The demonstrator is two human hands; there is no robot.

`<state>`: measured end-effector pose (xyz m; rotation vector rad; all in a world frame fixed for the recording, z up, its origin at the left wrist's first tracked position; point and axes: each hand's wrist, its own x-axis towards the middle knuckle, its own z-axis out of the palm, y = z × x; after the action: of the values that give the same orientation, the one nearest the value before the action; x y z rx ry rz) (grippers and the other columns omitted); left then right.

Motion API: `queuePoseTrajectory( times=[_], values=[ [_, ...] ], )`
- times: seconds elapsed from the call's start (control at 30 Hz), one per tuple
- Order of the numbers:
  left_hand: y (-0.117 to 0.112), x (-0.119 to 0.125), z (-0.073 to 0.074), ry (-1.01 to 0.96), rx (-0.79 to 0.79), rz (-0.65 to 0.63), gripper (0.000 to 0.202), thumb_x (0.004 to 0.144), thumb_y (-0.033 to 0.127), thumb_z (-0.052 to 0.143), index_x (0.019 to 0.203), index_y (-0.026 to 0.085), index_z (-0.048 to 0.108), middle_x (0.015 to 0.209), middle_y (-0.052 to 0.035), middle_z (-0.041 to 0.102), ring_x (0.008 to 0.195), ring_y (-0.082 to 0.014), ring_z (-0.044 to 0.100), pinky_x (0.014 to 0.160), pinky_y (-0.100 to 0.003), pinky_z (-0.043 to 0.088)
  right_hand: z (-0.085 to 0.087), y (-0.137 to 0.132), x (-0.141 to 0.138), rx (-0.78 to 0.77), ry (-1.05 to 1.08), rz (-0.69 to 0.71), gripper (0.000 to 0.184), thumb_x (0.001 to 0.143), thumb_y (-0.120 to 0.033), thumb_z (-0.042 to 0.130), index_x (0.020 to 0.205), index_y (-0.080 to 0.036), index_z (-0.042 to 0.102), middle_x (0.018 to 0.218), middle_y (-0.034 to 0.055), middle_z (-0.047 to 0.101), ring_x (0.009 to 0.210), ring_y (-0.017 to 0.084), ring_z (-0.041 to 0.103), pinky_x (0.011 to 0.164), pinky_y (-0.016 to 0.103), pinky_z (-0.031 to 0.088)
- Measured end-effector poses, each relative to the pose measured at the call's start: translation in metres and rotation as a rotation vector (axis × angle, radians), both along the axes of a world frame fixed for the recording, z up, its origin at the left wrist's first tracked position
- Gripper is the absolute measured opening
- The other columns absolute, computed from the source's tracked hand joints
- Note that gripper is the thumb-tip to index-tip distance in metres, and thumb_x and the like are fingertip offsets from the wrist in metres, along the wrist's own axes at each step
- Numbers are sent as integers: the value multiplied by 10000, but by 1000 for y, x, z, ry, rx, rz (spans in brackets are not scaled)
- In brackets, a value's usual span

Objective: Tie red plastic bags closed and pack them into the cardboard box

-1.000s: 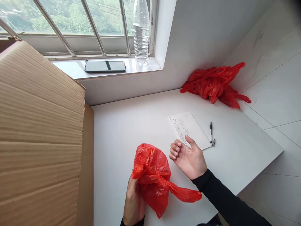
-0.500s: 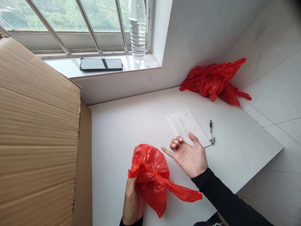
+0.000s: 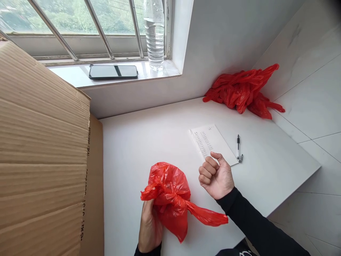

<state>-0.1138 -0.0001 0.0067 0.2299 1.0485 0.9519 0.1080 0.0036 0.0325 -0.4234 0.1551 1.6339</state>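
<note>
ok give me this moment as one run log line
left hand: holding knotted red bag | right hand: curled, nothing held | white table: notebook, pen | windowsill: phone, bottle

Phone (image 3: 113, 72) near a water bottle (image 3: 155, 44) on the windowsill (image 3: 73, 79); cardboard box (image 3: 42, 149) at left

A plain black sleeve (image 3: 262, 222) covers the right arm, ending in a close-fitting black cuff (image 3: 228, 199). The left hand (image 3: 149, 229) and right hand (image 3: 218, 177) are ungloved. Another black sleeve (image 3: 148, 250) edges the left wrist; nearest, dark clothing (image 3: 231, 251) bears a cropped white marking (image 3: 245, 253).
</note>
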Motion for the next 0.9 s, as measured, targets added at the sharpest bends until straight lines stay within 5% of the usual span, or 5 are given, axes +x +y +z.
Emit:
queuePoseTrajectory(
  times=[0.2,0.27,0.43,0.8,0.9],
  values=[
    [-2,-6,0,-30,-31,59,267,576,348,865,728,170,739,779,-42,687,883,-289,663,832,-382,565,6,-4,-19,6,-991,201,176,898,-387,659,893,-212,633,828,-17,557,718,115,470,672,252,418],
    [-4,-6,2,-43,-46,9,232,599,313,839,761,172,752,829,-57,709,931,-315,667,857,-408,562,5,-7,-26,64,-1250,324,280,874,-382,713,1104,-244,632,1042,8,619,903,152,541,834,292,439],
    [-9,3,5,-28,54,-105,407,733,301,791,1114,179,719,1023,-101,724,1090,-345,636,927,-432,535,2,-13,-38,150,-1162,469,291,886,-445,687,1051,-215,616,959,23,666,861,195,607,806,360,497],
    [-10,7,6,116,49,-64,357,709,430,832,955,188,742,996,-94,725,1047,-322,650,874,-390,559,-4,-6,-22,-61,-589,285,564,994,-603,364,1250,-181,637,1188,109,629,1106,219,583,972,370,476],
    [-6,8,3,130,120,-92,380,692,431,838,951,175,731,984,-103,720,966,-322,667,825,-388,566,-1,-7,-21,8,-731,379,522,989,-585,416,1257,-192,630,1189,102,638,1123,225,589,998,383,466]
  ],
)
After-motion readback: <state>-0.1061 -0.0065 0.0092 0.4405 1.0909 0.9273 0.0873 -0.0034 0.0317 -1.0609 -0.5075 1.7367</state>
